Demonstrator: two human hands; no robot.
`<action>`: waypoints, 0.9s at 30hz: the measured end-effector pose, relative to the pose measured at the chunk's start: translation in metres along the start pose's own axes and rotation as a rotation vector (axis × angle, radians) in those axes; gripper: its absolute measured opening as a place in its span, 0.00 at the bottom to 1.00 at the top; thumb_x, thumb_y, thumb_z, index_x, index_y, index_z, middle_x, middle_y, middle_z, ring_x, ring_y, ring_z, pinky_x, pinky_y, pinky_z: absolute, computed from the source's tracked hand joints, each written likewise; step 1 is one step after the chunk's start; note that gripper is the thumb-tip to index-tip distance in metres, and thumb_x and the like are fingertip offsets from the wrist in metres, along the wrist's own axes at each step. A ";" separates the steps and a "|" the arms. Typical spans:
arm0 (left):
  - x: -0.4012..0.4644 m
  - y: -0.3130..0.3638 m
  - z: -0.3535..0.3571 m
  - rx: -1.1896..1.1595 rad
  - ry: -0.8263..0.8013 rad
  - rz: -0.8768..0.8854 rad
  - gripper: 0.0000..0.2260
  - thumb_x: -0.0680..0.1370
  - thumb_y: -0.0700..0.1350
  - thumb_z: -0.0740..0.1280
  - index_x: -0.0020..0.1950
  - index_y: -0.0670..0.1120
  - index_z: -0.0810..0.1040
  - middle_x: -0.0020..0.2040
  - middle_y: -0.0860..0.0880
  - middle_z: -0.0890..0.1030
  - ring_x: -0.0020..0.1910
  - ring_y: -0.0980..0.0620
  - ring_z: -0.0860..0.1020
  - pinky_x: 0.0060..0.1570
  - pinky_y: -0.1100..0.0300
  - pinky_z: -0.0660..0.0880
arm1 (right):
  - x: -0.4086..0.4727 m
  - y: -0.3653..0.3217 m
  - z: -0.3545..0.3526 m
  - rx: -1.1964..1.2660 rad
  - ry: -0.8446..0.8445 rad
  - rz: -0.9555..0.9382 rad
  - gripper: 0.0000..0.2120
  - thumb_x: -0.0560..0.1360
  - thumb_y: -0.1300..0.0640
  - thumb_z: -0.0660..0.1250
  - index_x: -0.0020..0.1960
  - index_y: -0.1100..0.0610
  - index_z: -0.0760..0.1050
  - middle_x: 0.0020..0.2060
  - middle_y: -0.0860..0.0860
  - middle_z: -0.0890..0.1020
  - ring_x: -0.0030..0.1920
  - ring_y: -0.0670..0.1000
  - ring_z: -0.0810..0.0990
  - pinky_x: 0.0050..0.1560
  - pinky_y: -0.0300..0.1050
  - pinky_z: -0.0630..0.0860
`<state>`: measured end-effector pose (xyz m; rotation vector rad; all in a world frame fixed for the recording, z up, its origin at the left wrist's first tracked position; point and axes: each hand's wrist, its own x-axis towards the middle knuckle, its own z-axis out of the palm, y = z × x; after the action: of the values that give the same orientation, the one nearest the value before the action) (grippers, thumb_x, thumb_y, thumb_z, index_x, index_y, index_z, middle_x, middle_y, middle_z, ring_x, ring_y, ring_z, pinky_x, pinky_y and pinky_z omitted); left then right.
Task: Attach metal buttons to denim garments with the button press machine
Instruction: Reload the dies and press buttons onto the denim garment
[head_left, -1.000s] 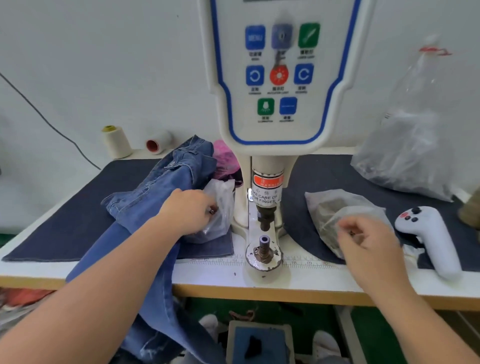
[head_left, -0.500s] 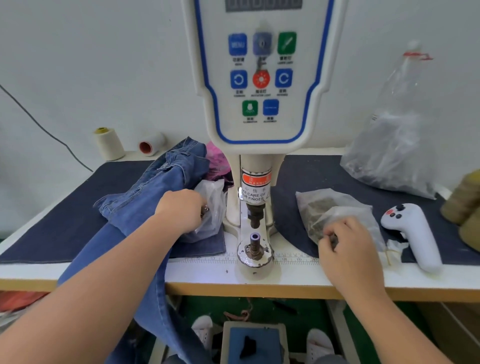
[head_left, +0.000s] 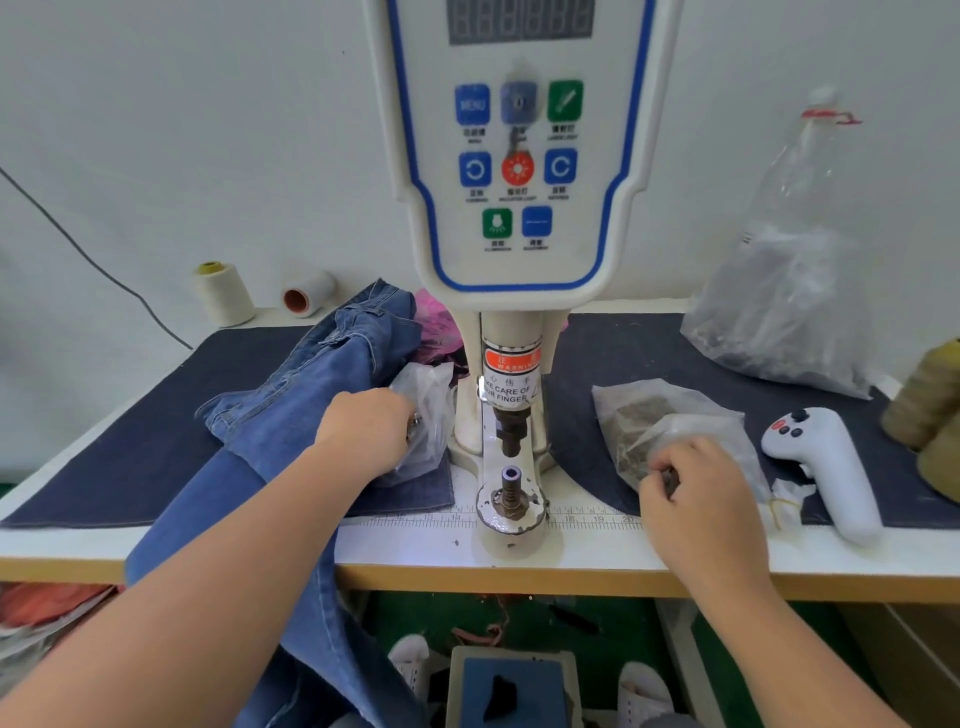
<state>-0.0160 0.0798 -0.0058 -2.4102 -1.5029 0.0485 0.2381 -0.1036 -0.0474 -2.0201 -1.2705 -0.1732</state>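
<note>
The button press machine (head_left: 511, 218) stands at the table's middle, its punch (head_left: 511, 434) raised above the bare lower die (head_left: 510, 480). Blue jeans (head_left: 311, 384) lie left of it and hang over the table's front edge. My left hand (head_left: 366, 431) rests on the jeans with its fingertips inside a small clear bag (head_left: 431, 395), pinching a metal button (head_left: 414, 422). My right hand (head_left: 698, 501) sits at the mouth of a second clear bag of small metal pieces (head_left: 649, 415), fingers curled around a dark piece (head_left: 669, 477).
A white handheld controller (head_left: 826, 467) lies right of my right hand. A big plastic bag (head_left: 784, 312) stands at the back right, with brownish thread cones (head_left: 930, 405) at the far right. Two thread spools (head_left: 223, 293) sit at the back left. A foot pedal (head_left: 511, 686) is under the table.
My right hand has dropped from above the table down into the mouth of the right bag. My left hand stays at the left bag. The view has tilted slightly.
</note>
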 end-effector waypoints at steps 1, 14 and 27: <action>-0.001 0.001 0.001 0.002 0.011 0.001 0.10 0.79 0.43 0.60 0.57 0.53 0.78 0.54 0.50 0.79 0.50 0.48 0.79 0.43 0.56 0.66 | 0.000 0.000 0.000 0.004 0.000 0.000 0.06 0.72 0.61 0.64 0.37 0.54 0.73 0.38 0.45 0.72 0.40 0.48 0.71 0.36 0.42 0.67; -0.024 0.021 -0.026 -1.039 0.321 -0.213 0.07 0.78 0.43 0.68 0.42 0.53 0.77 0.39 0.56 0.80 0.36 0.63 0.76 0.36 0.76 0.68 | 0.000 0.002 0.000 0.016 0.008 -0.009 0.07 0.72 0.62 0.65 0.37 0.54 0.73 0.37 0.46 0.73 0.39 0.47 0.71 0.35 0.38 0.66; -0.091 0.072 -0.026 -1.730 -0.030 -0.054 0.12 0.79 0.42 0.69 0.41 0.59 0.83 0.38 0.56 0.82 0.38 0.62 0.78 0.38 0.71 0.73 | 0.000 0.000 -0.002 0.027 0.003 -0.012 0.07 0.72 0.63 0.65 0.37 0.55 0.72 0.37 0.47 0.73 0.40 0.49 0.72 0.36 0.44 0.68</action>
<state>0.0110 -0.0361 -0.0119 -3.3163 -1.9216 -1.9513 0.2390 -0.1045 -0.0464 -1.9885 -1.2766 -0.1640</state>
